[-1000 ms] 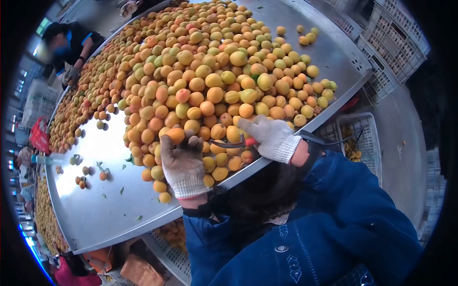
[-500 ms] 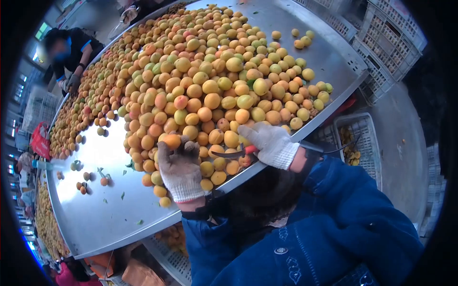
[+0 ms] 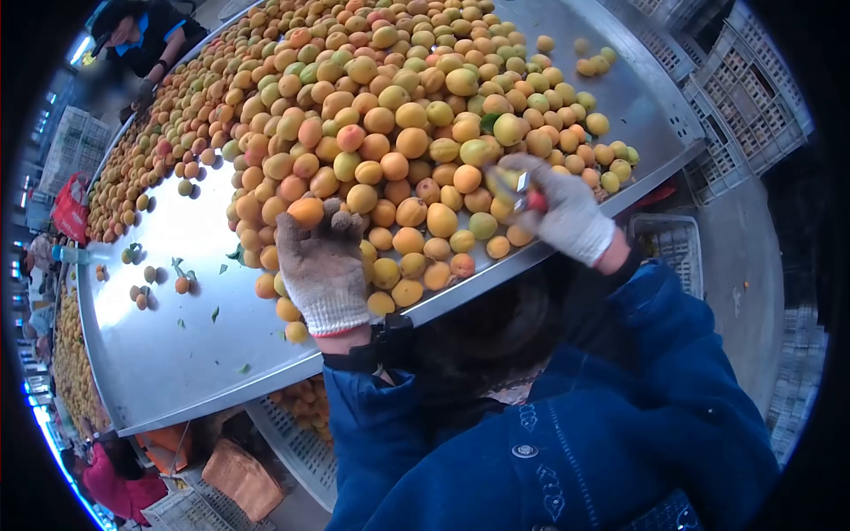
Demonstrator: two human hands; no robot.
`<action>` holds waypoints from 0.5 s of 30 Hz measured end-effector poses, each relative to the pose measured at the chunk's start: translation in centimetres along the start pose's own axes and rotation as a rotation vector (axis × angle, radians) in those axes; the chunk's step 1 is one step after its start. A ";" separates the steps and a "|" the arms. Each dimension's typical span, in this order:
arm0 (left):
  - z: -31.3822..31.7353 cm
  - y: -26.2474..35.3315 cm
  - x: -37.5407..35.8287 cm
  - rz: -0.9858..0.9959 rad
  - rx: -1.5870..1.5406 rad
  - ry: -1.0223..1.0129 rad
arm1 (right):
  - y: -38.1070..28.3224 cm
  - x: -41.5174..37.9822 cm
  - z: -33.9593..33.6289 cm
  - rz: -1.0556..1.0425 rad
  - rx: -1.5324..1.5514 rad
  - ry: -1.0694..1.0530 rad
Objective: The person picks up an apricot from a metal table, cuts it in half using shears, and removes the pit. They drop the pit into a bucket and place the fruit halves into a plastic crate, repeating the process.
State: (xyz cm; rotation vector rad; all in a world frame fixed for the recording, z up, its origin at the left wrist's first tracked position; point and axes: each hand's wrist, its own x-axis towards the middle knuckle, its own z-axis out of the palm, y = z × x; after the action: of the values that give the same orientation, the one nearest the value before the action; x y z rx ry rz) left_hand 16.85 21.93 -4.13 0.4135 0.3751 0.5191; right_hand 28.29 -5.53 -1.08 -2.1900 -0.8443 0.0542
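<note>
Both hands wear white work gloves with brownish stains on the fingers. My left hand (image 3: 324, 263) holds an orange apricot (image 3: 306, 212) between thumb and fingers, over the near part of the fruit heap. My right hand (image 3: 560, 207) is closed on a red-handled tool (image 3: 534, 200), above the heap's right part near the table edge. The tool's metal end is blurred. Many yellow-orange apricots (image 3: 412, 144) lie piled on the metal table (image 3: 221, 341), with a few green leaves among them.
Loose fruit and leaves lie on the table's left part. Across the table, at the upper left, stands a person (image 3: 146, 40) in dark clothes. Plastic crates (image 3: 748, 75) are stacked at the right. Another crate (image 3: 673, 232) stands below the table's right edge.
My right hand has moved up and right with the tool, which has turned from pointing left. My left hand still holds the apricot. The whole view has shifted slightly.
</note>
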 end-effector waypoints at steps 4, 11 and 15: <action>0.0 0.3 -0.2 -0.055 -0.028 -0.027 | -0.6 -0.3 2.6 -0.002 -0.253 -0.203; -0.4 0.4 0.2 -0.119 0.006 -0.082 | -1.2 -0.4 4.3 -0.136 -0.522 -0.280; -0.3 0.2 -0.1 -0.098 0.010 -0.128 | -1.1 -0.2 3.9 -0.103 -0.404 -0.211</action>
State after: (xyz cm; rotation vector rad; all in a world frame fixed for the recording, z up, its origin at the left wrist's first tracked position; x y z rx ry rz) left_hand 16.52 22.12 -4.30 0.4335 0.2729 0.3935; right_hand 26.40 -2.62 -3.10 -2.5428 -1.1674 0.0696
